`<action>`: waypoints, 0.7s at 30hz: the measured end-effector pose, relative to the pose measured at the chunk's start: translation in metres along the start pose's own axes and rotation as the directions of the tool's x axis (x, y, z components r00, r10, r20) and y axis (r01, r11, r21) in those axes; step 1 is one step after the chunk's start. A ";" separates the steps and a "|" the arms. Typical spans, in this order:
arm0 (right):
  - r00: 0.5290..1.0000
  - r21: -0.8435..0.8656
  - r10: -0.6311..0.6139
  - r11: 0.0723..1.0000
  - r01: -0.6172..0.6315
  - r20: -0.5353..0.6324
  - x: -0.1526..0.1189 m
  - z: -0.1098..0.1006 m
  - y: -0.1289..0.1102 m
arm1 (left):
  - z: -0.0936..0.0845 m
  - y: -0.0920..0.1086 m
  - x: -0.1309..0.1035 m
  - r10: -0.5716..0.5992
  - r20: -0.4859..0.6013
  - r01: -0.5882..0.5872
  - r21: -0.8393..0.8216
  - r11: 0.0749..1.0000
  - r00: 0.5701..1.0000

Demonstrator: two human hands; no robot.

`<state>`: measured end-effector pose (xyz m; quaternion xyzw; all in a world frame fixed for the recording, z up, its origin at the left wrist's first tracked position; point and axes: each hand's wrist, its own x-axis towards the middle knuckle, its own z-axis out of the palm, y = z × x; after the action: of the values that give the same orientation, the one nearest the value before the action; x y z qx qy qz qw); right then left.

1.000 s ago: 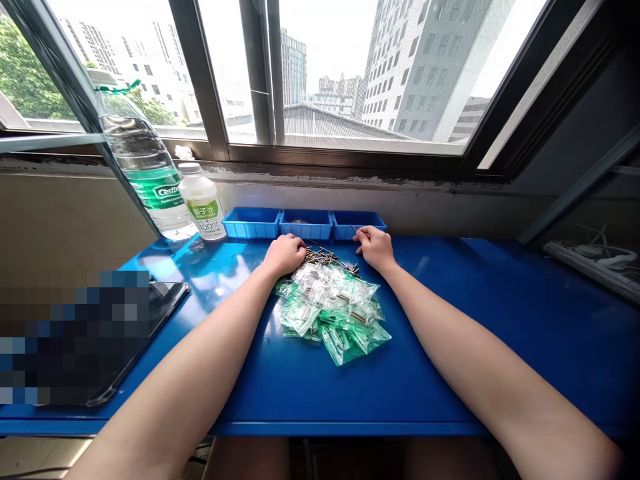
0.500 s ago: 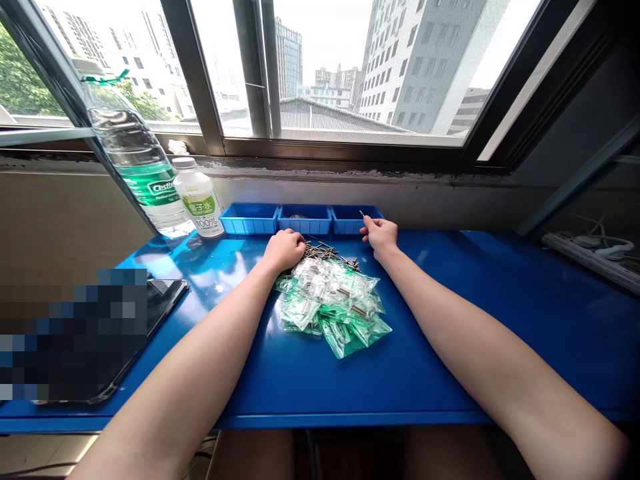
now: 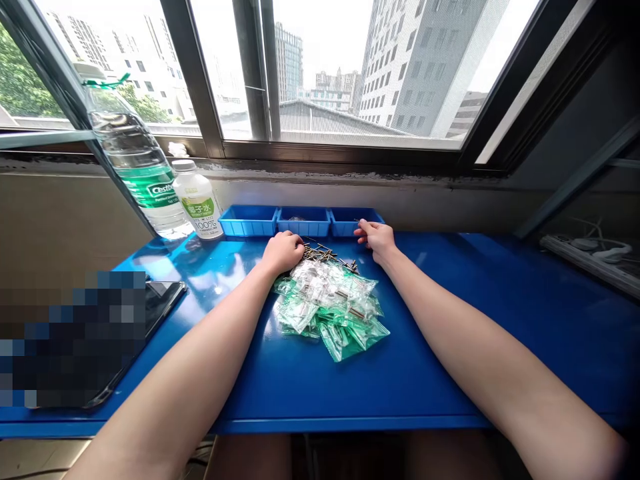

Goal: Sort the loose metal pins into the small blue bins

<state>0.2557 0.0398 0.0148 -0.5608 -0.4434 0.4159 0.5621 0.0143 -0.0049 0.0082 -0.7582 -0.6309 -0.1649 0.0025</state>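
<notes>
Loose brass-coloured screws [image 3: 323, 254] lie in a pile on the blue table. My left hand [image 3: 284, 253] rests at the pile's left edge, its fingers curled and their tips hidden. My right hand [image 3: 376, 240] pinches a thin screw [image 3: 357, 221] in front of the right blue bin [image 3: 344, 227]. Nearer to me, clear and green plastic packets [image 3: 333, 303] form a heap, some with metal pieces inside. The middle blue bin [image 3: 303, 228] holds something small and dark; the left blue bin [image 3: 249, 227] stands beside it.
A large water bottle [image 3: 145, 180] and a smaller white bottle [image 3: 199, 203] stand at the back left. A dark flat device [image 3: 165, 293], partly pixelated, lies at the left. A power strip [image 3: 590, 257] is at the far right, and a window is behind.
My right hand has shifted slightly left, and the screw in its fingers now points left rather than upward. My left hand remains beside the pile.
</notes>
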 end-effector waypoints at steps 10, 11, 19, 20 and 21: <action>0.999 -0.005 -0.007 1.000 0.007 0.033 -0.003 -0.003 0.000 | -0.003 0.002 -0.002 -0.004 0.007 0.004 0.000 1.000 1.000; 0.999 -0.022 -0.015 1.000 0.016 0.043 -0.003 -0.003 0.001 | -0.003 0.002 -0.002 -0.005 0.007 0.005 0.000 1.000 1.000; 0.963 -0.233 -0.147 0.952 0.200 0.225 -0.001 -0.002 0.013 | -0.004 0.002 -0.002 -0.002 0.010 0.002 -0.009 1.000 1.000; 0.944 -0.273 -0.171 0.929 0.250 0.283 -0.003 -0.002 0.014 | -0.004 0.002 -0.002 0.000 0.011 0.000 -0.010 1.000 1.000; 0.917 -0.318 -0.195 0.896 0.311 0.347 -0.004 -0.003 0.014 | -0.004 0.002 -0.002 0.003 0.010 -0.003 -0.011 1.000 1.000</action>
<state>0.2577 0.0351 0.0007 -0.5211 -0.6648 0.3299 0.4214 0.0154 -0.0082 0.0119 -0.7599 -0.6289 -0.1643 -0.0046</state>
